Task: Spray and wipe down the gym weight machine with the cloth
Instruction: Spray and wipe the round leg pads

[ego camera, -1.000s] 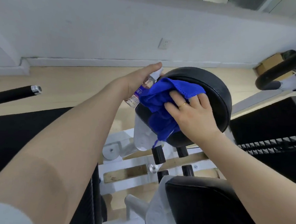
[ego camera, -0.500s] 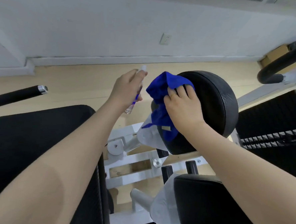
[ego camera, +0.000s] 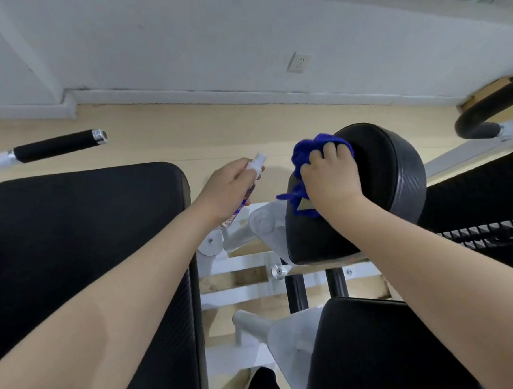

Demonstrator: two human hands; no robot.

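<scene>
Black foam is wrapping the handle bar (ego camera: 57, 145) out to the far left of both hands, its chrome cap pointing toward the wall. Just below it, a wide black seat pad (ego camera: 78, 243) is lying under the left forearm. Now the left hand (ego camera: 227, 189) is curling shut around the small spray bottle (ego camera: 243, 193), white nozzle poking up past the fingers, clear body with a printed label slanting down below the palm; it is hovering over the gap between the pads, apart from the cloth. White frame tubes (ego camera: 240, 238) of the weight machine are showing beneath that hand. Moving right, the right hand (ego camera: 329, 180) is clamping down on the blue cloth (ego camera: 307, 155), fingers bent over it, pressing it against the left edge of the round black roller pad (ego camera: 382, 184). Cloth is bunching above the knuckles and trailing out below the thumb side. Under the right forearm, another black pad (ego camera: 389, 359) is sitting close to the camera. Far right of the hands, a curved black bar (ego camera: 495, 100) is arching up toward the wall.
</scene>
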